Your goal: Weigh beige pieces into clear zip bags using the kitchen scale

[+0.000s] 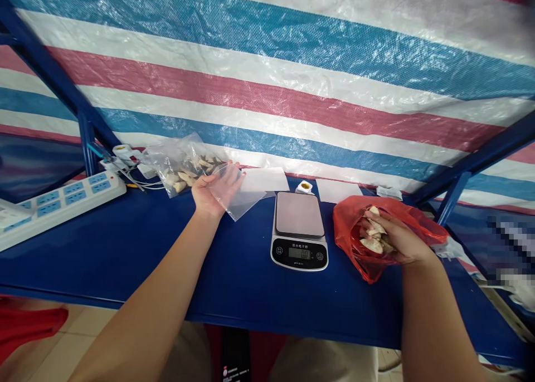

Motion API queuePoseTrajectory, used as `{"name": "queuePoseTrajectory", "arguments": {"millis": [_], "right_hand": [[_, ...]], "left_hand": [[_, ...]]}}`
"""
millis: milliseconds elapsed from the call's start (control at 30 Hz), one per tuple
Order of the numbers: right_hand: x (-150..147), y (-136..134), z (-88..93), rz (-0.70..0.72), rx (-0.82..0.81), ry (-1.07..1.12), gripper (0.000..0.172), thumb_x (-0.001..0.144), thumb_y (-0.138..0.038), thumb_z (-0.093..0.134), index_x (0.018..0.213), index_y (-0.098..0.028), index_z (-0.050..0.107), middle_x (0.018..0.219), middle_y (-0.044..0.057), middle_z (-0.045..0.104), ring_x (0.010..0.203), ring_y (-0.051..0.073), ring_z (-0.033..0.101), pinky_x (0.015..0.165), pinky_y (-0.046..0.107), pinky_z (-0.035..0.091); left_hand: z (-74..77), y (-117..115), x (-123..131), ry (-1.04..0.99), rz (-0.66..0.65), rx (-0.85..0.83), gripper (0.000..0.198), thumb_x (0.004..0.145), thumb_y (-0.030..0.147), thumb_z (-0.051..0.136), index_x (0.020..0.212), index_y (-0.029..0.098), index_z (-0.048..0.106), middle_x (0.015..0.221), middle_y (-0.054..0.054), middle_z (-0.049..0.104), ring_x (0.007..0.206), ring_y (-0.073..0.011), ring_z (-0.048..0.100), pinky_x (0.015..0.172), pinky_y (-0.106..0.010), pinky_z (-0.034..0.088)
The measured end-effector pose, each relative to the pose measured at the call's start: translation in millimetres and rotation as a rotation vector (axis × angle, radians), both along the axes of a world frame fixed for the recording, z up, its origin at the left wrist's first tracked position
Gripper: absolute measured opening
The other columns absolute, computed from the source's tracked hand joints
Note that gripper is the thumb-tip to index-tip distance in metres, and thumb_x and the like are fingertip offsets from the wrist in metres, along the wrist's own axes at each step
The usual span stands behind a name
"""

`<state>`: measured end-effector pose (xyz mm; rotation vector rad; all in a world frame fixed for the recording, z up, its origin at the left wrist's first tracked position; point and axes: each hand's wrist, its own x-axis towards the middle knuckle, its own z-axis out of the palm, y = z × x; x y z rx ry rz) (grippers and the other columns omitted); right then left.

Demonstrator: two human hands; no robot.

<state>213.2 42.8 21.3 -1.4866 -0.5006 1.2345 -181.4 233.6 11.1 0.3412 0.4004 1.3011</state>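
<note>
My left hand (218, 190) is palm up at the back of the table, holding a small clear plastic bag (242, 202) that lies across its fingers. Right beside it is a larger clear bag (184, 165) with pale, dried-looking pieces inside. My right hand (397, 237) reaches into an open red plastic bag (349, 218), its fingers closed around several pale, thin slices (373, 236) whose kind I cannot make out. Between the hands stands a digital kitchen scale (300, 215) with a bare plate; its display appears to read 0.0.
A white power strip (62, 204) and cables lie at the left. White paper sheets (267, 179) and a small white-and-yellow item (305, 187) sit behind the scale. Blue metal posts (86, 142) and striped plastic sheeting (267, 87) bound the blue table (242, 293).
</note>
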Motion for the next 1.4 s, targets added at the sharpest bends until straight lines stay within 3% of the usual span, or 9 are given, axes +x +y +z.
{"name": "queuePoseTrajectory", "arguments": {"millis": [267, 367, 600, 800, 967, 1133, 1300, 1400], "right_hand": [[-3.6, 1.6, 2.7, -0.005, -0.014, -0.027, 0.033, 0.066, -0.038, 0.098, 0.08, -0.027, 0.071, 0.069, -0.003, 0.07, 0.055, 0.017, 0.065, 0.051, 0.027, 0.061], [-4.3, 2.5, 1.6, -0.028, -0.023, -0.037, 0.031, 0.068, -0.037, 0.096, 0.085, -0.028, 0.072, 0.074, -0.001, 0.073, 0.059, 0.018, 0.069, 0.055, 0.028, 0.063], [-2.9, 2.9, -1.3, -0.008, -0.013, -0.057, 0.029, 0.072, -0.037, 0.093, 0.087, -0.029, 0.071, 0.073, -0.001, 0.075, 0.059, 0.02, 0.071, 0.055, 0.029, 0.063], [-0.4, 3.2, -4.3, -0.009, -0.007, -0.066, 0.027, 0.073, -0.036, 0.092, 0.09, -0.03, 0.072, 0.079, 0.0, 0.077, 0.064, 0.021, 0.073, 0.057, 0.03, 0.064], [-2.0, 2.4, -1.8, 0.0, 0.0, -0.082, 0.028, 0.072, -0.039, 0.094, 0.087, -0.029, 0.073, 0.077, -0.001, 0.075, 0.062, 0.02, 0.07, 0.056, 0.03, 0.063], [-3.8, -6.8, 8.1, 0.131, -0.004, -0.025, 0.038, 0.065, -0.041, 0.1, 0.078, -0.025, 0.069, 0.065, -0.002, 0.063, 0.053, 0.013, 0.057, 0.046, 0.023, 0.052], [-4.0, -18.8, 9.4, 0.394, -0.041, -0.033, 0.043, 0.074, -0.048, 0.095, 0.098, -0.022, 0.071, 0.058, -0.004, 0.054, 0.051, 0.011, 0.05, 0.045, 0.02, 0.041], [-7.3, -21.1, 9.2, 0.488, -0.027, -0.013, 0.042, 0.076, -0.049, 0.093, 0.099, -0.022, 0.07, 0.056, -0.005, 0.05, 0.052, 0.012, 0.049, 0.046, 0.021, 0.039]], "left_hand": [[-8.0, 3.0, 3.2, -0.095, 0.018, -0.045, 0.031, 0.063, 0.018, 0.056, 0.094, 0.02, 0.059, 0.113, -0.017, 0.074, 0.124, -0.0316, 0.069, 0.104, -0.05, 0.059], [-11.2, 3.5, 5.8, -0.066, -0.04, -0.064, 0.026, 0.066, 0.026, 0.057, 0.092, 0.021, 0.061, 0.112, -0.015, 0.075, 0.121, -0.03, 0.07, 0.1, -0.048, 0.06], [-10.9, -3.5, 20.6, 0.064, -0.208, -0.071, 0.037, 0.071, 0.034, 0.064, 0.104, 0.018, 0.068, 0.115, -0.018, 0.075, 0.117, -0.036, 0.071, 0.103, -0.059, 0.056], [-7.0, -14.4, 32.4, 0.144, -0.326, 0.047, 0.043, 0.078, 0.04, 0.074, 0.114, 0.018, 0.068, 0.13, -0.019, 0.071, 0.12, -0.0311, 0.07, 0.106, -0.053, 0.055], [-4.2, -11.8, 28.5, 0.134, -0.27, 0.091, 0.04, 0.081, 0.042, 0.075, 0.114, 0.021, 0.07, 0.111, -0.009, 0.073, 0.099, -0.0219, 0.071, 0.102, -0.049, 0.057], [12.3, -12.4, 15.1, 0.183, -0.202, 0.224, 0.045, 0.079, 0.05, 0.078, 0.114, 0.025, 0.069, 0.104, -0.006, 0.071, 0.091, -0.0209, 0.068, 0.097, -0.048, 0.059], [31.2, -30.9, 7.1, 0.316, -0.222, 0.433, 0.035, 0.069, 0.036, 0.087, 0.095, 0.02, 0.071, 0.116, -0.01, 0.067, 0.101, -0.0244, 0.066, 0.098, -0.047, 0.058], [39.1, -46.3, 11.9, 0.48, -0.231, 0.575, 0.031, 0.069, 0.029, 0.09, 0.094, 0.02, 0.074, 0.119, -0.01, 0.064, 0.104, -0.0241, 0.064, 0.097, -0.042, 0.056]]}}
